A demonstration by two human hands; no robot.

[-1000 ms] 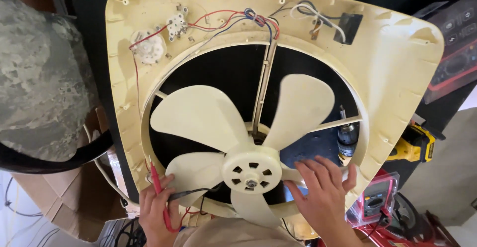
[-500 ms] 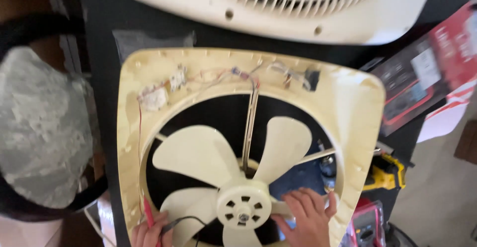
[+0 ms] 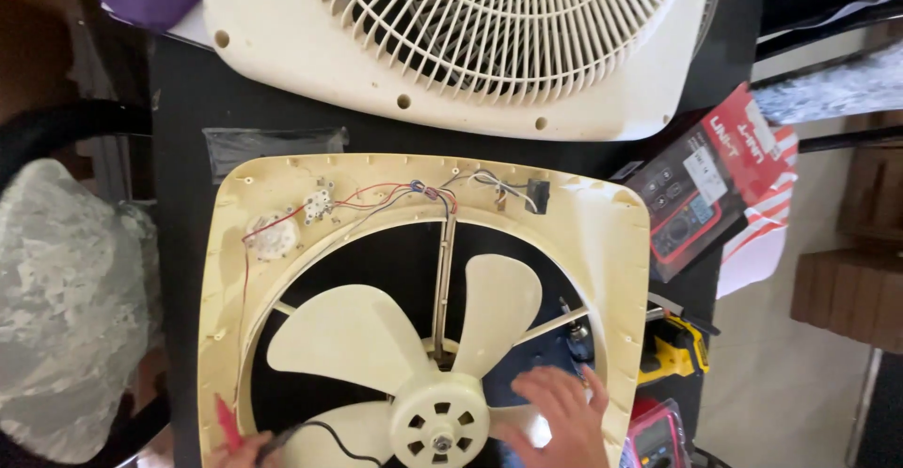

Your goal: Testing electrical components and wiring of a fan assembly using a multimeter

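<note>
Lying flat on the black counter (image 3: 179, 242), the cream fan frame (image 3: 616, 242) is filling most of the view, its bladed fan (image 3: 376, 346) sitting inside the round opening and the hub (image 3: 439, 421) showing near the bottom edge. The right hand (image 3: 555, 421) is resting on the lower right blade just beside the hub, fingers spread and flat; its grip is open and closing on nothing. The left hand (image 3: 246, 451) is barely peeking in at the bottom edge, left of the hub, next to a red probe (image 3: 228, 423) and a black lead (image 3: 329, 435) that is curving toward the hub. Whether that grip is closing on the probe cannot be told, since most of the hand is cut off by the edge.

A thin strut (image 3: 442, 280) is running from the hub up to the frame's top rim, where red, blue and white wires (image 3: 414, 193) are gathering between a small white switch (image 3: 317, 206) and a dark connector (image 3: 538, 195). Beyond the frame, touching the counter's far side, a white grille (image 3: 282, 45) is lying well apart from both hands. To the right, a red and black boxed meter (image 3: 701, 190) is sitting near the frame's corner, with a yellow tool (image 3: 675, 355) below it and another meter (image 3: 658, 435) just right of the right hand.
</note>
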